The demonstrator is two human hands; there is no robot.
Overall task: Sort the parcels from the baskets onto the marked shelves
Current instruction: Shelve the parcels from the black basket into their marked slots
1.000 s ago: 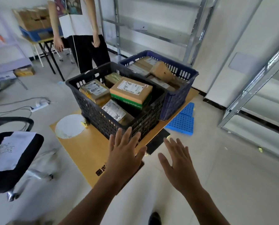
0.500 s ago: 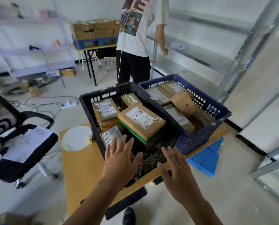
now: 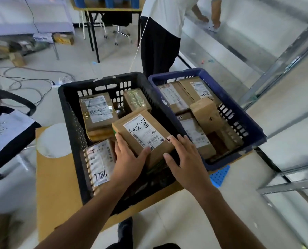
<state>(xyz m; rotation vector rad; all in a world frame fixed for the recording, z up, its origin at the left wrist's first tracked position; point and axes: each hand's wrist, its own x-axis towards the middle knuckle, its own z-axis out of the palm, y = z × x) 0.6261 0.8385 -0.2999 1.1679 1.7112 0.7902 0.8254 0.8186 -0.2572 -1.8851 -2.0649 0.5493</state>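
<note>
A black basket (image 3: 103, 81) and a blue basket (image 3: 239, 112) stand side by side on a tan table (image 3: 56, 177), both full of brown parcels. On top of the pile in the black basket lies a parcel with a handwritten white label (image 3: 140, 130). My left hand (image 3: 128, 159) holds that parcel's near left corner, thumb on top and fingers along the left side. Against the parcel's near right corner rests my right hand (image 3: 183, 159), its fingers straight. More labelled parcels (image 3: 99, 164) lie below and beside it in the same basket.
Behind the baskets a person (image 3: 160, 42) stands facing metal shelves (image 3: 284, 56) that run along the right. A black chair (image 3: 6, 133) with paper on it is at the left. A white disc (image 3: 51, 141) lies on the table; cables trail on the floor.
I have moved closer and both hands have come forward into the black basket, from hovering in front of it to touching the top parcel. The person behind has turned toward the shelves.
</note>
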